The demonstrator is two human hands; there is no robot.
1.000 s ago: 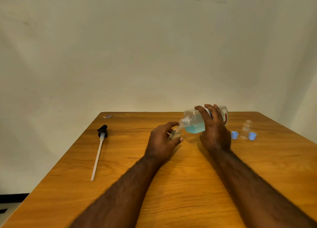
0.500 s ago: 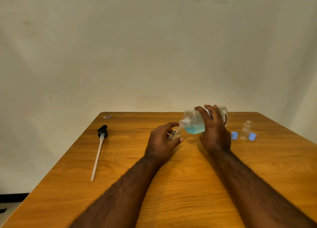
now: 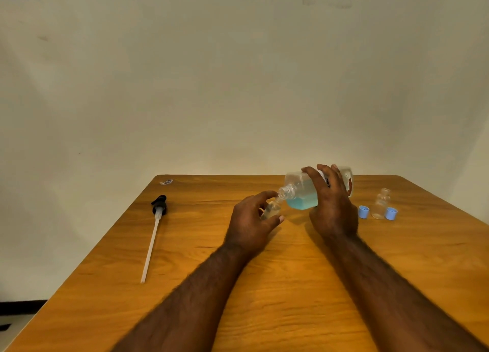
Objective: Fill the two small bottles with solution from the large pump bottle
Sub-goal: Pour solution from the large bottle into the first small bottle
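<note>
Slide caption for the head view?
Right hand tips the large bottle over the small bottle held by the left hand.

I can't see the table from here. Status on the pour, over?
Hands: left hand holds small bottle, right hand tips large bottle, neck at its mouth. Uncapped second small bottle stands at right. Nothing blocks the pour.

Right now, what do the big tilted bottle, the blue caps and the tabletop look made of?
Big bottle: clear glossy plastic, probably; blue liquid shows through. Blue caps: opaque matte plastic, likely. Tabletop: wood or wood-look laminate, grain lines with a smooth sheen.
</note>
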